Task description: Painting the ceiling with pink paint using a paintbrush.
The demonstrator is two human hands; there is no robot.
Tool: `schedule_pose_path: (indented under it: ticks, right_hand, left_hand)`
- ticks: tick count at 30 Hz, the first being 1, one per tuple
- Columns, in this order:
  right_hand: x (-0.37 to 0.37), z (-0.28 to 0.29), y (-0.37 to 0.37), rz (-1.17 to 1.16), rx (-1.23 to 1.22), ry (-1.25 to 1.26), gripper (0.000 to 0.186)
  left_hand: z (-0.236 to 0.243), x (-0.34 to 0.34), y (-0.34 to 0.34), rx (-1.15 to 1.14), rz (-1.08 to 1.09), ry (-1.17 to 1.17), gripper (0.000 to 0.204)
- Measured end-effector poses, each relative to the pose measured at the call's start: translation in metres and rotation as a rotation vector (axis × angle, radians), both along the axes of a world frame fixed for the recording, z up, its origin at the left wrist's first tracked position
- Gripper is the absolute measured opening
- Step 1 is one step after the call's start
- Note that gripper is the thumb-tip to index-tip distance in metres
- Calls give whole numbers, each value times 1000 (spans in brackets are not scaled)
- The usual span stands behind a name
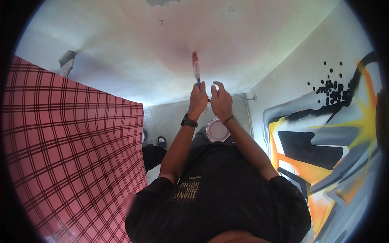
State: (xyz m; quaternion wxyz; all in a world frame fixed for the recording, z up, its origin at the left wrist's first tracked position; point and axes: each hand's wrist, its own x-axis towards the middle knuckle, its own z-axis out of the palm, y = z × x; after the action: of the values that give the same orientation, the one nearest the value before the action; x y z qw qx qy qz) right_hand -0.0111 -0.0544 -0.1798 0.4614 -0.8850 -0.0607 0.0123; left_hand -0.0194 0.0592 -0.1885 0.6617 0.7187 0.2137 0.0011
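My left hand (197,100), with a dark watch on its wrist, is closed around the handle of a paintbrush (196,67). The brush points up and away, its bristles reddish and its lower part smeared pale pink, with a bit of blue handle showing above my fist. Close beside it is my right hand (221,101), wearing a thin dark band. Its index finger and thumb stand apart with no object visible between them; the other fingers are partly hidden. In front of both hands rises a whitish wall (162,69) with a pinkish tint.
A bucket (207,128) of pale pink paint stands below my right forearm. A large pink plaid cloth (81,129) fills the left side. Beyond its edge, another wide brush (67,62) is near the wall. A painted mural wall (316,150) lies right. A dark sandal (162,142) is on the floor.
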Motion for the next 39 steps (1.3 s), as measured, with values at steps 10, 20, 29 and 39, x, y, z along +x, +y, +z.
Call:
schedule_pose_path:
  ticks: [10, 20, 29, 39]
  right_hand:
    - [89, -32, 44, 313, 636, 598, 32]
    - [113, -45, -17, -83, 987, 405, 25]
    - [142, -43, -66, -394, 1145, 148, 28]
    - [80, -50, -33, -510, 823, 108, 24]
  left_hand:
    - [-31, 42, -2, -376, 109, -218, 22]
    - [-55, 107, -47, 205, -265, -284, 31]
    - [-31, 165, -94, 218, -598, -328, 31]
    - [-57, 48, -37, -488, -435, 68, 35]
